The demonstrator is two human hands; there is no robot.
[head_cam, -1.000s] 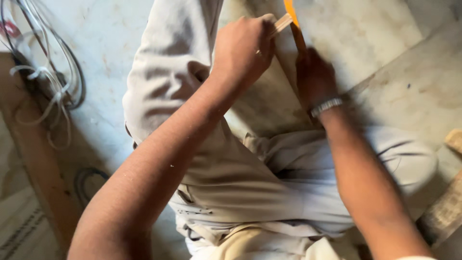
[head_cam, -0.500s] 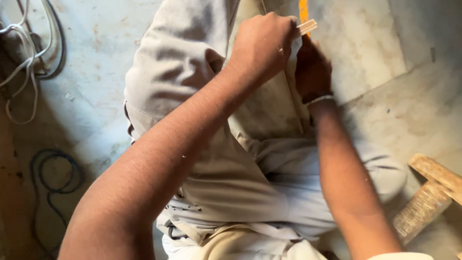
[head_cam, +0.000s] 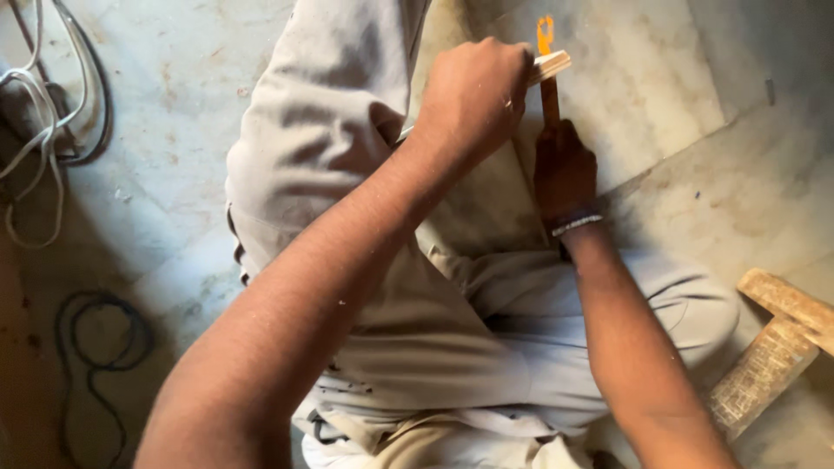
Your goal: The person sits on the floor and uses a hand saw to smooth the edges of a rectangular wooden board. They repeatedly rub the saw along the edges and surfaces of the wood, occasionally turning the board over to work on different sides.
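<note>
The left hand (head_cam: 476, 97) is closed around a short pale wooden stick (head_cam: 551, 65), seemingly light and stiff, best pinched mid-length, while the right hand (head_cam: 565, 174) grips a thin orange-handled tool (head_cam: 546, 61) upright above the stone floor (head_cam: 660, 95).

Pale stone floor (head_cam: 174, 148) is lying underfoot, scuffed and stained, with a seam running across at the right. White cables (head_cam: 35, 87) are trailing at the upper left, a dark cord (head_cam: 95, 347) is coiling lower left. Rough wooden pieces (head_cam: 773, 339) are resting at the right edge. Soft daylight is falling evenly.
</note>
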